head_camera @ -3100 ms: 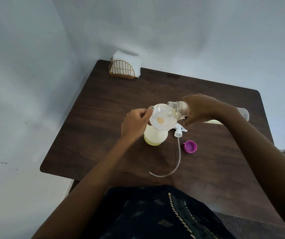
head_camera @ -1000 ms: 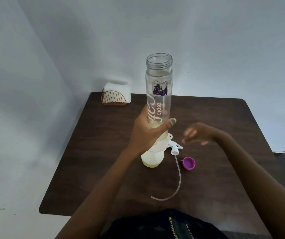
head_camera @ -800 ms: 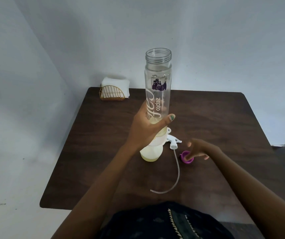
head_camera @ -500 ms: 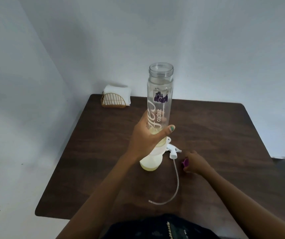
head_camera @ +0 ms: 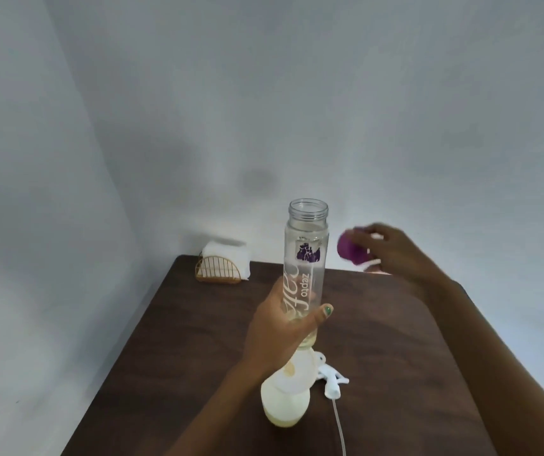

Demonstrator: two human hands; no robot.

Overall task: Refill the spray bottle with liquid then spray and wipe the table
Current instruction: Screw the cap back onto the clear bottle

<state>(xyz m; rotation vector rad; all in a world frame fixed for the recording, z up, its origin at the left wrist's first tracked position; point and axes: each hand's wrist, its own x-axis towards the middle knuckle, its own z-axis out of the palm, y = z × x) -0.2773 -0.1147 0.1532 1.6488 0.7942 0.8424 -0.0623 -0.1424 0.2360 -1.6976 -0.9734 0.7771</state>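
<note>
Your left hand [head_camera: 280, 327] is wrapped around the lower part of a tall clear glass bottle with white lettering and a purple emblem [head_camera: 305, 258], fingers behind it and thumb across the front, holding it upright with its open threaded mouth at the top and a little pale yellow liquid in its base. Directly beneath that hand stands the translucent white spray bottle body filled with pale yellow liquid [head_camera: 285, 404] on the dark brown wooden table [head_camera: 181, 340], with a white plastic funnel [head_camera: 297, 370] sitting in its neck. Just to the right of it lies the white trigger spray head [head_camera: 331, 381], its thin clear dip tube [head_camera: 339, 429] trailing toward you. Your right hand [head_camera: 392, 251] is raised beside the glass bottle's mouth, to its right and apart from it, fingers pinching a round purple plastic cap [head_camera: 351, 250]; the cap is blurred. Beyond your left hand, at the far left corner, a gold wire napkin holder with white napkins [head_camera: 221, 264] stands against the wall.
</note>
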